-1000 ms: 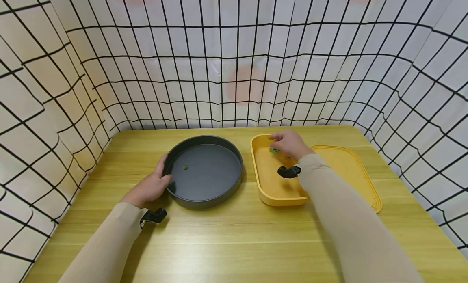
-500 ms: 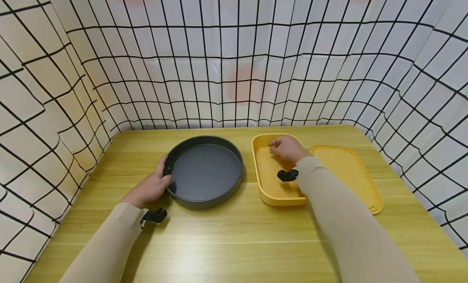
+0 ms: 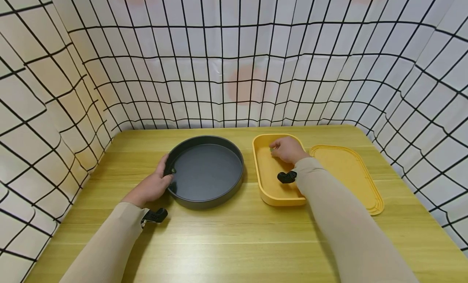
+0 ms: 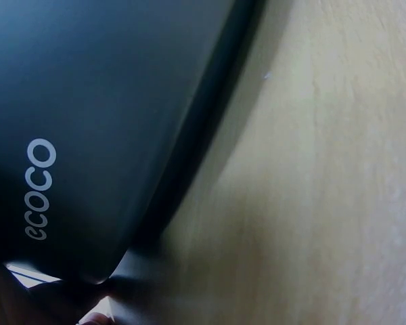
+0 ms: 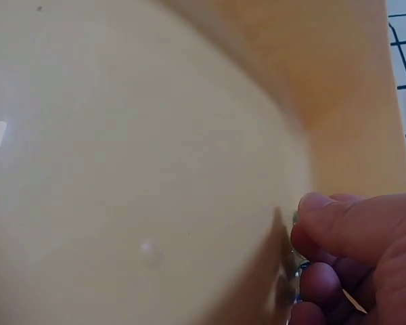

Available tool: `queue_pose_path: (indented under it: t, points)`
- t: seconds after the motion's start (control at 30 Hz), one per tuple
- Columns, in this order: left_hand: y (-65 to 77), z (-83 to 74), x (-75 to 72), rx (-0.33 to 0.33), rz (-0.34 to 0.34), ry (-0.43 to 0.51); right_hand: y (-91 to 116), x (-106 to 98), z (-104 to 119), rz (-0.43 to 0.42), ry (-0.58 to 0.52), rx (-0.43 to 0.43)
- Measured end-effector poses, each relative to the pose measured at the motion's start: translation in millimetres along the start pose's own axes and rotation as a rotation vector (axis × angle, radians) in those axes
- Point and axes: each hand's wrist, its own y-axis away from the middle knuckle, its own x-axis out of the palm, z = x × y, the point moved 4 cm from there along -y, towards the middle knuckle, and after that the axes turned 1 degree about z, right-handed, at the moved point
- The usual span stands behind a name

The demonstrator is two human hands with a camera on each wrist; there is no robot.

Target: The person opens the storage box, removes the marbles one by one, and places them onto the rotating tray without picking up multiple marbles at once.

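Note:
A dark grey round pan stands on the table at left of centre in the head view. My left hand grips its left rim, thumb over the edge; in the left wrist view the pan's outer side bears the word "ecoco". One small dark green marble is inside the pan by that rim. My right hand reaches into the yellow box, fingers curled low at its far end. A bit of green marble shows at the thumb and fingertips, with bluish glassy pieces below, mostly hidden by the fingers.
The yellow lid lies flat to the right of the box, partly behind my right sleeve. A white curtain with a black grid encloses the wooden table at the back and sides.
The marble in the pan has rolled left to the rim near my left thumb. My right fingers have lowered and closed around the small pieces in the box. The left hand stays put.

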Motion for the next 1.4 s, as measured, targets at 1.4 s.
queue_pose_path:
  t: [1.4]
  points:
    - [0.6,-2.0,-1.2,-0.003,-0.005,-0.027,7.0,2.8,9.5,0.039,0.059,0.008]
